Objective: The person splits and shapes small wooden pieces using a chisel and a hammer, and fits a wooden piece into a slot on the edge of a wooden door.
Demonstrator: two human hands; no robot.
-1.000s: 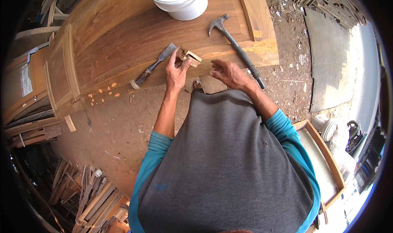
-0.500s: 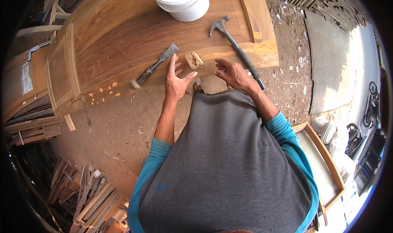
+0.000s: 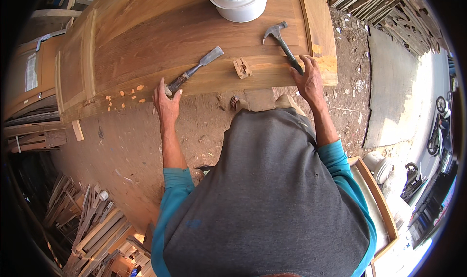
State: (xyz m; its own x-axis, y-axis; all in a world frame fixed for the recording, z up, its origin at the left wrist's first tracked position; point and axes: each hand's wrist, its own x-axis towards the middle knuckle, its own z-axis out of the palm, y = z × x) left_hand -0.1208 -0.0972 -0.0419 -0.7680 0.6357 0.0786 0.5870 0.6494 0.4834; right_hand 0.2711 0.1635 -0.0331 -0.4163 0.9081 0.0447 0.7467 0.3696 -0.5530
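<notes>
A chisel (image 3: 198,68) with a wide steel blade and dark handle lies slantwise on a wooden door panel (image 3: 160,38). My left hand (image 3: 168,104) is open at the handle's butt end, thumb and fingers apart on either side. My right hand (image 3: 310,82) reaches over the handle of a claw hammer (image 3: 287,47), fingers and thumb spread around it. The lower handle is hidden beneath that hand; the hammer's head rests on the panel. Between the tools sits a small wood block (image 3: 242,68) with a rough cut recess.
A lidded white bucket (image 3: 239,7) stands on the panel's far side. Orange-brown chips (image 3: 126,92) lie near its left front edge. Offcuts (image 3: 102,233) are heaped at lower left. A wooden frame (image 3: 379,204) stands at lower right, beside my right arm.
My hands have moved apart from near the block: the left to the chisel's handle, the right onto the hammer's handle. The view has shifted slightly; the tools stay on the panel.
</notes>
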